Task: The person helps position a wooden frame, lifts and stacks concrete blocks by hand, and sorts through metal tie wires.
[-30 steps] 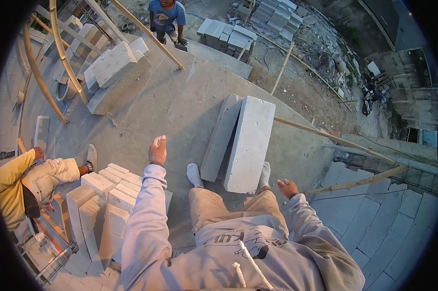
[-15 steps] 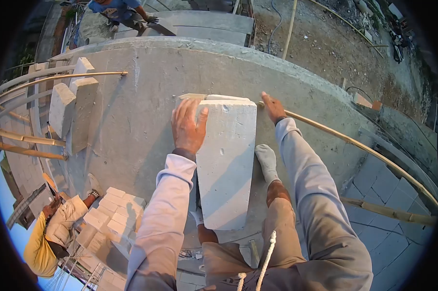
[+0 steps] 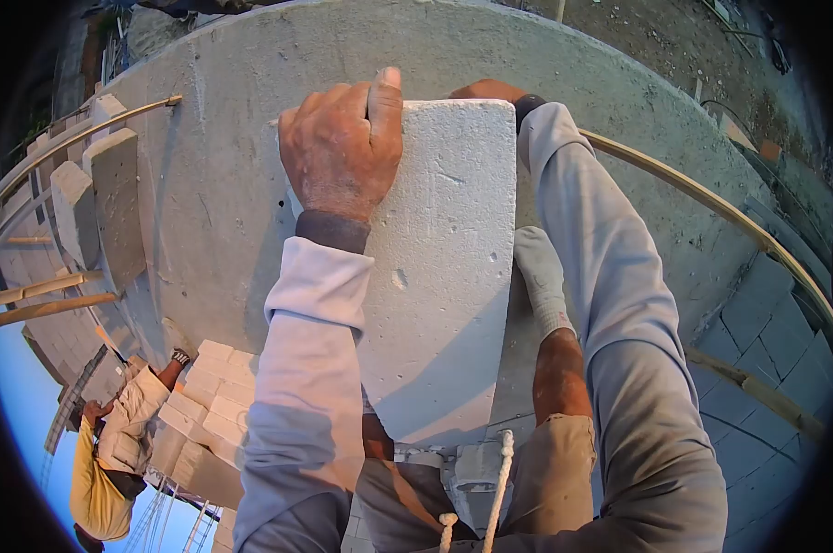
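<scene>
A large white lightweight concrete block (image 3: 439, 267), pale and pitted, stands on the grey concrete surface between my legs, its broad face toward me. My left hand (image 3: 341, 152) grips its upper left edge, fingers curled over the far side and thumb lying along the top. My right hand (image 3: 490, 89) is wrapped behind the upper right corner, its fingers mostly hidden by the block. Part of another block peeks out behind the left hand. My socked foot (image 3: 541, 276) is beside the block's right side.
Concrete slab (image 3: 223, 184) spreads around me, with a curved-looking far edge. Upright blocks (image 3: 117, 203) stand at left near bamboo poles (image 3: 52, 309). A bamboo pole (image 3: 702, 203) crosses at right. A person in a yellow sleeve (image 3: 100, 479) is beside stacked blocks (image 3: 218, 392) at lower left.
My left hand has closed over the block's edge, and my right hand has moved from beside the block to behind its corner. The block looks nearer. The person at the top has mostly left view.
</scene>
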Available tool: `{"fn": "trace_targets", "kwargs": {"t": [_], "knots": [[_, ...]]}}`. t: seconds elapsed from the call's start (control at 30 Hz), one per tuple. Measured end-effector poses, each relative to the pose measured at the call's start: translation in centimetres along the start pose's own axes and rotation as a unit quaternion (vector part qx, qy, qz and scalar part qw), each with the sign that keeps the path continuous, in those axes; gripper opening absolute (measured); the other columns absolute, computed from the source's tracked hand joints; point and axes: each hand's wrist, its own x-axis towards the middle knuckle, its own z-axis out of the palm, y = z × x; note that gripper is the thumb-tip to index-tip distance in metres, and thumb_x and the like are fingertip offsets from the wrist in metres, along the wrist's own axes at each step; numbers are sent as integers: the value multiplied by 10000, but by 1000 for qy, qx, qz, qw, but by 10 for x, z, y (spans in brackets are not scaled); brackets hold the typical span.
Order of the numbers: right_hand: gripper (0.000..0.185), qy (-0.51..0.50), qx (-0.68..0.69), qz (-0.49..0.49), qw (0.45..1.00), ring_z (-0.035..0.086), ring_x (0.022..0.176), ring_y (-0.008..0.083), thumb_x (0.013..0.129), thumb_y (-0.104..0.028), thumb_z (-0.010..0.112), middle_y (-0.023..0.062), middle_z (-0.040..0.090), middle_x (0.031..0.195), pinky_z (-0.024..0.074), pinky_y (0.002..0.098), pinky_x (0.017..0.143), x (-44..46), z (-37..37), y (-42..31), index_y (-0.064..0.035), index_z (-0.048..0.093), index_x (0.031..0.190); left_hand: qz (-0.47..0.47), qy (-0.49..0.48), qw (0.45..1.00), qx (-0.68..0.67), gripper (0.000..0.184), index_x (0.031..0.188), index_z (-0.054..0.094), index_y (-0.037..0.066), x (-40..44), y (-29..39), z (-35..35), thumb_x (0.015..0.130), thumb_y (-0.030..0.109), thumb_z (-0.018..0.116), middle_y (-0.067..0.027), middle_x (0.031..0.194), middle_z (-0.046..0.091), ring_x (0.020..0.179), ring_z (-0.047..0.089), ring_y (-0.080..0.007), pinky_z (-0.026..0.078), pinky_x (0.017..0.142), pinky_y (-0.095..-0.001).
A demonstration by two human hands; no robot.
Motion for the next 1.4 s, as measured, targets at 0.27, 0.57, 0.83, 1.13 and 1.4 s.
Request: {"fn": "trace_targets", "kwargs": {"t": [0.27, 0.57, 0.83, 1.13, 1.4], "knots": [[300, -8, -64, -6, 998, 576, 850, 282, 737, -265, 519, 147, 609, 917, 425, 353, 742, -12, 40, -1, -74, 602, 953, -9, 2, 1000, 6, 330, 642, 598, 77, -43, 5, -8, 831, 321, 479, -51, 604, 544, 604, 504, -206, 343, 666, -364], [464, 58, 149, 117, 980, 427, 1108, 313, 753, -320, 411, 191, 449, 1204, 343, 327, 918, -105, 194, 11, -66, 527, 1123, -32, -100, 992, -65, 178, 739, 616, 89, -180, 42, -38, 791, 234, 527, -30, 754, 614, 737, 553, -188, 341, 719, -337], [517, 20, 115, 161, 980, 343, 1184, 318, 804, -354, 394, 171, 354, 1293, 241, 367, 997, -160, 291, -7, -62, 402, 1231, -70, -158, 980, -100, 135, 769, 624, 98, -269, 57, -52, 738, 213, 561, -12, 798, 620, 775, 567, -165, 329, 740, -320], [719, -20, 27, 158, 987, 372, 1151, 366, 800, -559, 366, 262, 335, 1267, 281, 370, 973, -116, 286, -41, 20, 359, 1227, -77, -130, 980, -128, 106, 748, 619, 102, -281, 56, -49, 714, 195, 580, 4, 795, 618, 774, 569, -141, 336, 720, -299], [660, 11, 26, 199, 980, 329, 1197, 319, 809, -525, 371, 204, 347, 1285, 244, 409, 990, -123, 303, -55, -20, 366, 1235, -102, -142, 977, -120, 109, 750, 616, 98, -319, 53, -57, 720, 195, 575, 0, 807, 614, 790, 567, -145, 337, 723, -307]]}}
